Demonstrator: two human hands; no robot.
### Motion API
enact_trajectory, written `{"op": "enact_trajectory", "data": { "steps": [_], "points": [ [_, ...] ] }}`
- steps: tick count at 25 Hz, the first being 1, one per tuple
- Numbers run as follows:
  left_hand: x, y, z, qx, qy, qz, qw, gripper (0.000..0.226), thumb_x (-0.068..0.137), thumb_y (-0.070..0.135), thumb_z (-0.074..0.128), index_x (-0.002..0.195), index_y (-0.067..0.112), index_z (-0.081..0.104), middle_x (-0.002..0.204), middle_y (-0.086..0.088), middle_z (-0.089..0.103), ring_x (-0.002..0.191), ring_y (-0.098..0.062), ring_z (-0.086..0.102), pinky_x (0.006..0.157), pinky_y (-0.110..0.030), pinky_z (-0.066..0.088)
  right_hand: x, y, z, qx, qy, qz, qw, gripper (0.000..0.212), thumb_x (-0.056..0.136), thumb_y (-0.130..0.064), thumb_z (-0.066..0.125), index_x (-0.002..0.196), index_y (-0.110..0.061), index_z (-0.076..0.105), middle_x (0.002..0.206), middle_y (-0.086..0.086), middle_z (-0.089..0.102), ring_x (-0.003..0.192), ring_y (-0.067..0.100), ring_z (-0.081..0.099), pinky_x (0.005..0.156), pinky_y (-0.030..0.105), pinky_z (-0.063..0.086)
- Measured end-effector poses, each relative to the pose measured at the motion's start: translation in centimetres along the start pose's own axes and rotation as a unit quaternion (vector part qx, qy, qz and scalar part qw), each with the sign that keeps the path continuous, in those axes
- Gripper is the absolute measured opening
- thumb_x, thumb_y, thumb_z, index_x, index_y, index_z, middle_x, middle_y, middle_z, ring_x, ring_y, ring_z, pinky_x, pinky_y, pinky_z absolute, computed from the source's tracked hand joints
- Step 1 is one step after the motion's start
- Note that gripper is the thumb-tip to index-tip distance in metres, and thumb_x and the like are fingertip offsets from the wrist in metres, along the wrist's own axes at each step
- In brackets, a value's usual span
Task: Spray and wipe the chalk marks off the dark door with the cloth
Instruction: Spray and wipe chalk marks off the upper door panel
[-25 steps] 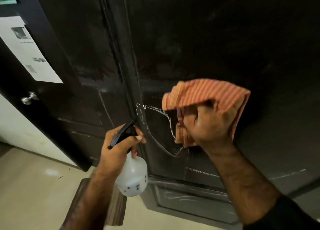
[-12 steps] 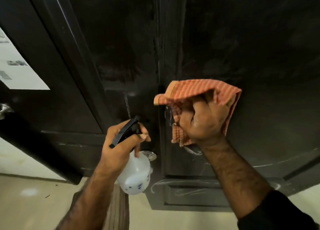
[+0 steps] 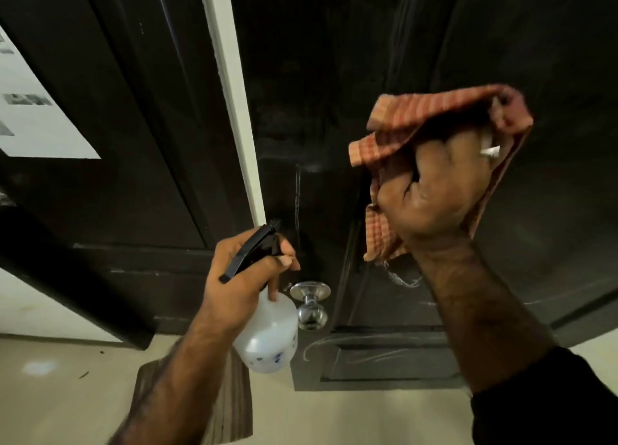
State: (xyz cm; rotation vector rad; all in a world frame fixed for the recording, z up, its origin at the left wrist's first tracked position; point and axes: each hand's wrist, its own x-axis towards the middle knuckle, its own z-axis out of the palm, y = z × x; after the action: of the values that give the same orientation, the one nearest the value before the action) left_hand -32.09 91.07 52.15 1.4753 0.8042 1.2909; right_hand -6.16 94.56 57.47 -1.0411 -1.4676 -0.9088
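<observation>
The dark door [image 3: 334, 76] fills the view. My right hand [image 3: 431, 190] grips a bunched orange striped cloth [image 3: 431, 113] against its panel. My left hand [image 3: 247, 277] holds a white spray bottle [image 3: 267, 337] by its black trigger head [image 3: 254, 247], nozzle pointing at the door. A thin vertical chalk line [image 3: 297, 193] runs just above the nozzle. More chalk scribbles [image 3: 401, 279] show under the cloth, and chalk loops [image 3: 334, 342] mark the lower panel.
A chrome door knob [image 3: 311, 305] sticks out right beside the bottle. The door's pale edge [image 3: 230, 93] runs up the middle, with a second dark door [image 3: 117, 126] and a paper notice [image 3: 30, 110] to the left. Below lie a beige floor [image 3: 67, 394] and a striped mat [image 3: 230, 401].
The view has swung left and closer: the door's pale edge and the knob have come into sight. My right hand has wiped rightward and the looping chalk mark near the cloth is mostly gone.
</observation>
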Motion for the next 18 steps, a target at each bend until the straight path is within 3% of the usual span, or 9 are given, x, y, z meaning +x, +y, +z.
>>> {"op": "enact_trajectory", "data": {
  "steps": [1,3,5,6,8,11,13,16,18],
  "points": [
    [0.1,0.0,-0.1,-0.006,-0.001,-0.002,1.000,0.008,0.087,-0.004,0.064,0.087,-0.002,0.073,0.076,-0.009,0.071,0.062,-0.053,0.052,0.052,-0.032,0.049,-0.4,-0.3,0.1,-0.008,0.001,-0.001,1.000,0.007,0.085,-0.002,0.062,0.086,-0.009,0.062,0.076,0.017,0.059,0.074,0.032,0.054,0.070,0.050,0.046],
    [0.4,-0.1,-0.2,-0.014,-0.003,0.003,1.000,0.010,0.087,0.000,0.064,0.087,-0.001,0.073,0.077,-0.010,0.071,0.060,-0.051,0.053,0.053,-0.036,0.050,-6.2,-0.3,-0.5,-0.033,-0.131,-0.039,0.990,0.010,0.094,-0.008,0.063,0.091,-0.017,0.065,0.083,0.017,0.066,0.075,0.033,0.066,0.074,0.054,0.053],
    [0.6,-0.3,-0.6,-0.015,-0.009,0.002,1.000,0.010,0.087,0.001,0.063,0.088,0.000,0.073,0.072,-0.006,0.071,0.069,-0.058,0.057,0.059,-0.038,0.052,-10.5,0.4,-0.9,0.048,-0.272,-0.015,0.961,0.024,0.101,-0.016,0.056,0.093,-0.027,0.075,0.113,0.030,0.072,0.090,0.016,0.075,0.104,0.060,0.054],
    [0.7,-0.2,-0.8,-0.017,-0.013,0.001,1.000,0.011,0.087,0.001,0.063,0.088,0.001,0.073,0.071,-0.005,0.071,0.073,-0.061,0.057,0.061,-0.037,0.053,-10.5,0.7,-1.1,0.048,-0.259,-0.019,0.964,0.029,0.103,-0.021,0.052,0.093,-0.031,0.078,0.125,0.035,0.067,0.095,0.012,0.075,0.111,0.067,0.047],
    [1.1,0.3,-1.2,-0.027,-0.017,0.005,0.999,0.012,0.086,0.002,0.064,0.086,0.007,0.075,0.074,-0.007,0.071,0.071,-0.065,0.054,0.062,-0.035,0.054,-7.1,1.1,-1.1,-0.020,-0.215,-0.120,0.969,0.022,0.099,-0.033,0.053,0.100,-0.024,0.073,0.113,0.020,0.072,0.098,0.032,0.075,0.098,0.079,0.049],
    [1.6,0.3,-1.5,-0.022,-0.015,0.006,1.000,0.009,0.084,0.007,0.067,0.086,0.007,0.075,0.077,-0.010,0.071,0.062,-0.061,0.050,0.061,-0.034,0.054,0.4,-0.2,-0.4,-0.069,-0.070,-0.022,0.995,0.010,0.092,-0.022,0.060,0.089,-0.012,0.059,0.083,0.017,0.061,0.082,0.038,0.058,0.076,0.060,0.054],
    [1.6,0.1,-1.9,-0.021,-0.018,0.009,1.000,0.010,0.085,0.004,0.065,0.086,0.004,0.075,0.077,-0.012,0.071,0.058,-0.057,0.048,0.062,-0.033,0.054,-0.4,-1.9,0.2,-0.046,-0.019,0.043,0.998,0.004,0.093,-0.013,0.062,0.089,-0.013,0.061,0.083,0.014,0.058,0.079,0.033,0.054,0.071,0.050,0.048],
    [1.4,0.0,-2.9,-0.034,-0.011,0.005,0.999,0.010,0.085,0.004,0.064,0.087,0.004,0.075,0.080,-0.016,0.071,0.055,-0.044,0.055,0.058,-0.033,0.053,-7.4,-1.9,-1.0,0.010,-0.198,-0.068,0.978,0.015,0.084,-0.007,0.079,0.091,-0.014,0.069,0.089,0.007,0.066,0.085,0.028,0.064,0.071,0.046,0.059],
    [1.4,0.2,-3.8,-0.025,0.001,0.004,1.000,0.010,0.084,0.004,0.064,0.086,0.004,0.074,0.080,-0.015,0.071,0.058,-0.040,0.061,0.059,-0.033,0.054,-6.7,-2.0,-1.4,0.102,-0.247,-0.091,0.959,0.020,0.090,-0.011,0.075,0.107,-0.019,0.068,0.111,0.004,0.064,0.098,0.020,0.066,0.099,0.018,0.054]
  ]
}}
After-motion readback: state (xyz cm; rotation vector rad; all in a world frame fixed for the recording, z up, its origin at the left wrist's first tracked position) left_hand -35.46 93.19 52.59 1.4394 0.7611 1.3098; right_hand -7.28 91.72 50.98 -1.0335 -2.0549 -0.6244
